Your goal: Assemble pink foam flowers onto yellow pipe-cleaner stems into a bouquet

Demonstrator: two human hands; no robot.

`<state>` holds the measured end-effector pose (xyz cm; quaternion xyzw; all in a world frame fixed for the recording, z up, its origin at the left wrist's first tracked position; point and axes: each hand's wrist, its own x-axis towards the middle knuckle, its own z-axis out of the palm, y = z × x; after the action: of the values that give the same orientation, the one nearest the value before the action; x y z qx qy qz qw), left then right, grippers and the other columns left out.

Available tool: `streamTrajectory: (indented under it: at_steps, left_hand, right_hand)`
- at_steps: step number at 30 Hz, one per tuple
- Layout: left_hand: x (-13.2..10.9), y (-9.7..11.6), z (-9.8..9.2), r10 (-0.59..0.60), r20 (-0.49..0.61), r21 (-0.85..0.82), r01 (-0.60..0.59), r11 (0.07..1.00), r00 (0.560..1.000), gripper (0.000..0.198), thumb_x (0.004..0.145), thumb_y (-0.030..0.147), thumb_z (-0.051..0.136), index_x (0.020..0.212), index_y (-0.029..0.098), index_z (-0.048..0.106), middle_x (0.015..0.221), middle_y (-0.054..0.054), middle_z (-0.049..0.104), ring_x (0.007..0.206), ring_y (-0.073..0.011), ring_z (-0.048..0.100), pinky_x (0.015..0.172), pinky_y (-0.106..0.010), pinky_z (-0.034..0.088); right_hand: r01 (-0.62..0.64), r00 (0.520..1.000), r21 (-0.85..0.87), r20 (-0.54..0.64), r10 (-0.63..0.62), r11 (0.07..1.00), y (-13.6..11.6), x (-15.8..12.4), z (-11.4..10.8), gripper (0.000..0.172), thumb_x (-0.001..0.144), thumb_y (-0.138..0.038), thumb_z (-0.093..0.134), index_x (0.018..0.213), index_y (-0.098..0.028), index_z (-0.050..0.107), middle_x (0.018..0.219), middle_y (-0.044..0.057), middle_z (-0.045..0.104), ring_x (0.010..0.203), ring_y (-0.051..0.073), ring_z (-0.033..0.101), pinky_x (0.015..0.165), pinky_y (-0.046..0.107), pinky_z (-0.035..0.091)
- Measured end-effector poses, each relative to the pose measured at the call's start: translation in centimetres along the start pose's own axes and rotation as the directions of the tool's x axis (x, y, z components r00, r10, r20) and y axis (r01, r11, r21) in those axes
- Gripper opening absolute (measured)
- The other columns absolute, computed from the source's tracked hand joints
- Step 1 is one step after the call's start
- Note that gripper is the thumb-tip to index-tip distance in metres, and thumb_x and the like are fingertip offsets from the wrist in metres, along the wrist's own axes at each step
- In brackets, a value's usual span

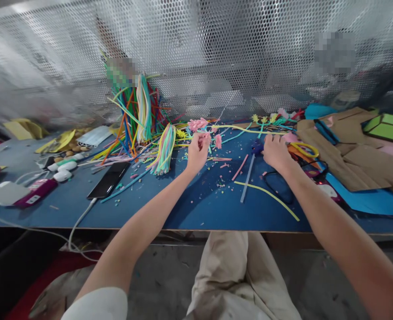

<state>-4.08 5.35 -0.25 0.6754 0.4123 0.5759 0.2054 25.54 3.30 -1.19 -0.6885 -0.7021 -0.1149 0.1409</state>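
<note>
My left hand (198, 152) is closed, its fingers pinching a pink fuzzy pipe-cleaner flower (198, 125). More pink tufts (218, 141) show just beside those fingers. My right hand (277, 153) is curled against a dark purple glue gun (257, 146) lying on the table; the part under the palm is hidden. A translucent glue stick (247, 182) juts from the gun toward me. A yellow pipe cleaner (270, 194) crosses under its end, and a short pink piece (240, 167) lies alongside. Small clippings are scattered between my hands.
Bundled pipe cleaners (144, 111) stand at the back left, with a shorter pastel bundle (164, 151) nearby. A phone (109, 180) on a white cable lies left. Brown paper (356, 151) covers the right. A perforated metal screen (236, 58) rises behind the blue table (196, 213).
</note>
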Motion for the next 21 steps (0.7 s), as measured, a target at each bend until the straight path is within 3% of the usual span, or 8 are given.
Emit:
streamTrajectory:
  at_steps: [2, 4, 6, 9, 11, 14, 18, 21]
  left_hand:
    - [-0.1, 0.3, 0.1, 0.016, 0.032, 0.009, -0.016, 1.000, 0.999, 0.044, 0.099, 0.063, 0.051, 0.107, 0.020, 0.059, 0.083, -0.003, 0.066, 0.063, -0.0122, 0.052, 0.063, -0.028, 0.045]
    - [-0.2, 0.6, 0.2, 0.032, 0.053, 0.017, -0.033, 0.999, 0.998, 0.043, 0.100, 0.061, 0.051, 0.110, 0.020, 0.059, 0.082, -0.002, 0.066, 0.065, -0.0126, 0.054, 0.065, -0.027, 0.046]
    - [-0.4, 0.9, 0.3, 0.052, 0.061, 0.019, -0.053, 0.998, 0.997, 0.042, 0.100, 0.060, 0.052, 0.110, 0.019, 0.059, 0.081, -0.002, 0.065, 0.069, -0.0129, 0.056, 0.067, -0.027, 0.046]
    - [-1.0, 1.6, 0.6, 0.064, 0.110, -0.008, -0.063, 0.998, 0.992, 0.041, 0.101, 0.057, 0.052, 0.111, 0.019, 0.059, 0.085, -0.002, 0.064, 0.072, -0.0122, 0.058, 0.069, -0.025, 0.047]
    - [-1.5, 2.0, 1.0, 0.054, 0.155, -0.027, -0.050, 0.998, 0.987, 0.039, 0.102, 0.056, 0.052, 0.113, 0.019, 0.060, 0.085, -0.002, 0.065, 0.074, -0.0121, 0.059, 0.069, -0.025, 0.047]
    - [-2.5, 2.8, 1.6, 0.032, 0.216, -0.052, -0.021, 0.998, 0.976, 0.039, 0.101, 0.055, 0.053, 0.115, 0.019, 0.060, 0.092, -0.004, 0.068, 0.076, -0.0124, 0.062, 0.069, -0.024, 0.049]
    - [-3.4, 3.8, 2.1, 0.019, 0.298, -0.085, 0.006, 0.996, 0.954, 0.039, 0.101, 0.055, 0.054, 0.115, 0.019, 0.061, 0.098, -0.005, 0.070, 0.078, -0.0123, 0.064, 0.068, -0.023, 0.052]
    - [-3.8, 4.5, 2.1, 0.031, 0.323, -0.100, 0.002, 0.995, 0.946, 0.038, 0.101, 0.053, 0.054, 0.116, 0.019, 0.060, 0.101, -0.006, 0.071, 0.080, -0.0129, 0.067, 0.070, -0.023, 0.054]
  right_hand:
    - [-0.025, 1.000, -0.019, -0.001, 0.025, 1.000, -0.6, -0.1, -1.3, 0.038, 0.090, -0.028, 0.060, 0.120, -0.005, 0.058, 0.122, 0.032, 0.062, 0.113, 0.043, 0.060, 0.090, 0.054, 0.048]
    - [0.060, 0.998, 0.118, -0.013, -0.059, 0.991, -1.6, -0.4, -2.9, 0.028, 0.094, -0.039, 0.058, 0.109, -0.017, 0.065, 0.103, 0.018, 0.072, 0.098, 0.034, 0.066, 0.087, 0.048, 0.050]
    - [0.131, 0.984, 0.317, -0.154, -0.085, 0.939, -2.7, -0.9, -4.2, 0.027, 0.099, -0.043, 0.050, 0.102, -0.022, 0.068, 0.095, 0.010, 0.075, 0.090, 0.028, 0.068, 0.087, 0.042, 0.050]
    - [0.267, 0.910, 0.483, -0.412, -0.052, 0.834, -4.2, -1.4, -5.3, 0.029, 0.098, -0.045, 0.053, 0.108, -0.022, 0.069, 0.108, 0.010, 0.075, 0.102, 0.027, 0.066, 0.097, 0.042, 0.049]
    - [0.307, 0.887, 0.533, -0.461, -0.033, 0.789, -4.8, -1.6, -5.5, 0.033, 0.095, -0.047, 0.058, 0.115, -0.022, 0.068, 0.119, 0.011, 0.073, 0.115, 0.030, 0.063, 0.106, 0.046, 0.046]
    - [0.307, 0.915, 0.666, -0.403, -0.018, 0.680, -5.4, -1.7, -5.3, 0.034, 0.094, -0.048, 0.062, 0.115, -0.023, 0.070, 0.124, 0.010, 0.073, 0.119, 0.030, 0.064, 0.107, 0.048, 0.046]
    - [0.249, 0.954, 0.865, -0.296, 0.044, 0.437, -5.9, -1.6, -4.9, 0.029, 0.089, -0.048, 0.069, 0.099, -0.022, 0.076, 0.102, 0.006, 0.079, 0.096, 0.024, 0.072, 0.089, 0.038, 0.054]
    - [0.213, 0.968, 0.917, -0.246, 0.058, 0.337, -6.3, -1.8, -4.9, 0.024, 0.086, -0.045, 0.074, 0.086, -0.021, 0.077, 0.088, 0.003, 0.078, 0.081, 0.020, 0.070, 0.075, 0.032, 0.053]
